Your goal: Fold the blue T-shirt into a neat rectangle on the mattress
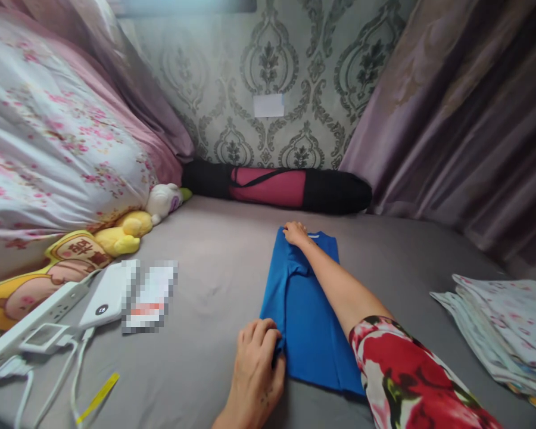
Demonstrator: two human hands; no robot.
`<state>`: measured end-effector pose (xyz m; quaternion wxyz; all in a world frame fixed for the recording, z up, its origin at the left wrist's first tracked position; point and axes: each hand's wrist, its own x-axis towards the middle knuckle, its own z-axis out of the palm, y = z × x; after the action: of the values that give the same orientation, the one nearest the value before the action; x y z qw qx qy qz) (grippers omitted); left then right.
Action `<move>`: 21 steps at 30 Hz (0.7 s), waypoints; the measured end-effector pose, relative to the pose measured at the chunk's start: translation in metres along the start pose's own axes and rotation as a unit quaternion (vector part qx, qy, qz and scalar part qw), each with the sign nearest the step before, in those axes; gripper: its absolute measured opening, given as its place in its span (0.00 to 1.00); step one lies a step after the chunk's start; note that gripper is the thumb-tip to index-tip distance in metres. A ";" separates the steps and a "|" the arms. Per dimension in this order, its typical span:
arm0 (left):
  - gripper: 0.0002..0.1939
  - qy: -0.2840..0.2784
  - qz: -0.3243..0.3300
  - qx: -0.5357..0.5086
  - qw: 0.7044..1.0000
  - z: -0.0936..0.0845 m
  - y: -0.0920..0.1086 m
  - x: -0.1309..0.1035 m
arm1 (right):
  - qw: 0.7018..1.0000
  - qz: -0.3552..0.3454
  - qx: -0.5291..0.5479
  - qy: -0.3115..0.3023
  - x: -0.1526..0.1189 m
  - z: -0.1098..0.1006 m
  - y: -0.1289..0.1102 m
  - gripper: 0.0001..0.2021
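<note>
A blue garment [315, 333] lies partly folded on the grey sheet, a small white label showing at its far edge. My left hand [259, 363] is closed on its near left edge, with the fingers curled round the cloth. At the far left corner, my right hand [296, 233] pinches the fabric near the collar. My right forearm crosses over the garment, its floral sleeve hiding part of the near right side. A fold runs along the garment's left side, with creases near the top.
A folded stack of floral cloth [509, 328] sits at the right. Along the left are a power strip [40, 322] with cables, a white power bank [111, 292], a blurred packet [150, 298] and plush toys [125, 232]. A black and maroon bag [268, 187] lies by the wall.
</note>
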<state>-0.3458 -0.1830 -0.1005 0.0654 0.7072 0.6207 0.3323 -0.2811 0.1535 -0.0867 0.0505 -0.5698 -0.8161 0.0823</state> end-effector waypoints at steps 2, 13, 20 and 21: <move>0.16 -0.007 0.008 -0.002 1.000 0.000 -0.001 0.000 | 1.000 -0.002 0.001 -0.004 0.008 0.002 0.000 0.14; 0.22 -0.037 0.071 -0.006 0.997 0.005 -0.007 0.000 | 0.998 -0.044 0.039 0.037 0.017 0.020 -0.021 0.17; 0.20 -0.041 0.063 -0.015 0.997 0.005 -0.007 0.002 | 0.993 -0.057 0.099 0.025 0.042 0.020 -0.020 0.16; 0.20 -0.040 0.064 -0.017 0.997 0.004 -0.007 0.002 | 0.992 -0.063 0.106 0.024 0.045 0.020 -0.018 0.15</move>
<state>-0.3491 -0.1779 -0.1066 0.0809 0.7571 0.5651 0.3176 -0.3171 0.1884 -0.1029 0.1350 -0.5107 -0.8355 0.1513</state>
